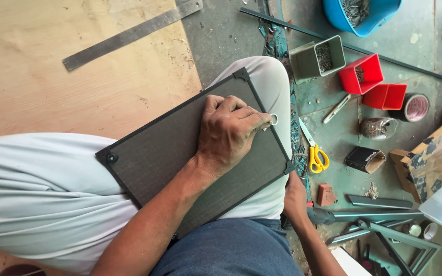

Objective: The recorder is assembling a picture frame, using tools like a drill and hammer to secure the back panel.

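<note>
A cluttered workshop floor [221,36] is seen from above, half covered by a plywood sheet [37,76]. The left hand [228,130] is closed in a pinch grip on a small metal ring hanger [273,119] at the edge of a dark frame backing board [180,153], which is propped across the knee. The right hand [295,197] is tucked under the board's lower corner; whether it's gripping can't be told. Yellow scissors [317,158], red boxes [361,74] of small hardware and a steel ruler [129,36] are scattered around. The ring could easily be dropped if the pinch is loosened, and the board could probably slide off the knee since it's only balanced there.
</note>
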